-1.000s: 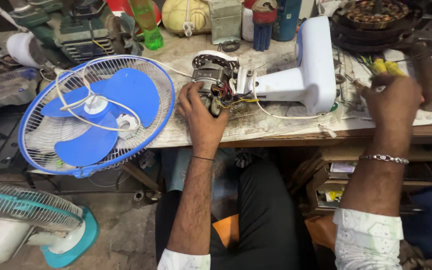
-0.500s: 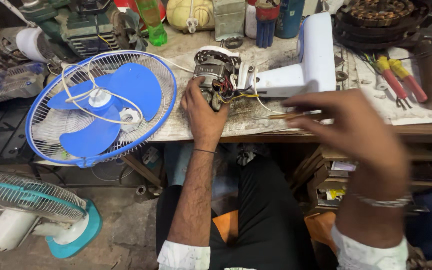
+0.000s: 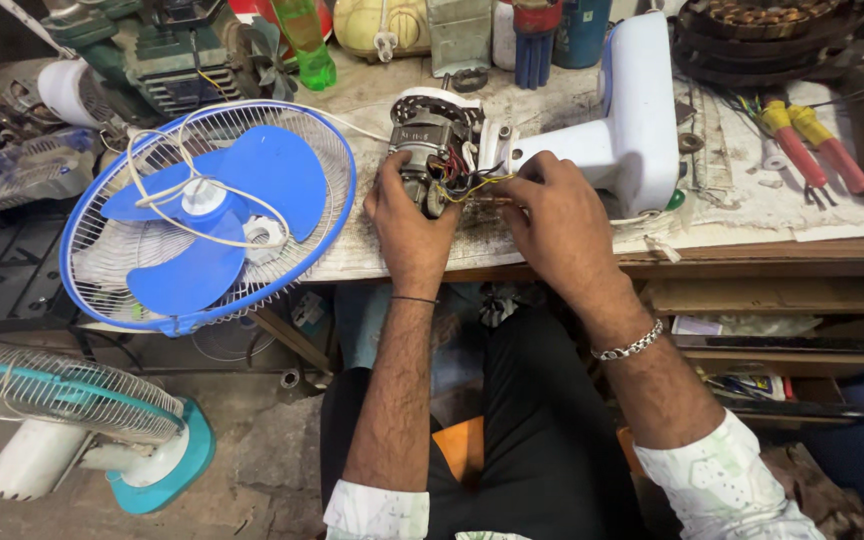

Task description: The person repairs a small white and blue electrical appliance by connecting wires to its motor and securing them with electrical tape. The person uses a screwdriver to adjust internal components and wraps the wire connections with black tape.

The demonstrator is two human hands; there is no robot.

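A bare fan motor (image 3: 430, 150) with red, yellow and black wires lies on the paper-covered workbench (image 3: 752, 215), attached to a white fan body (image 3: 637, 120). My left hand (image 3: 407, 215) grips the motor from the near side. From the right, my right hand (image 3: 552, 210) rests against the wires with its fingers closed around a thin tool; only a short dark piece of the tool shows by the wires.
A blue fan blade (image 3: 252, 170) in its white and blue grille (image 3: 102, 200) lies left of the motor. A teal fan (image 3: 72, 420) stands on the floor. Two screwdrivers (image 3: 802, 140), a green bottle (image 3: 307, 45) and a copper-wound stator (image 3: 772, 20) sit on the bench.
My right hand came back from the tools at the bench's right end with a thin tool and now sits at the motor wires. My left hand stayed on the motor.
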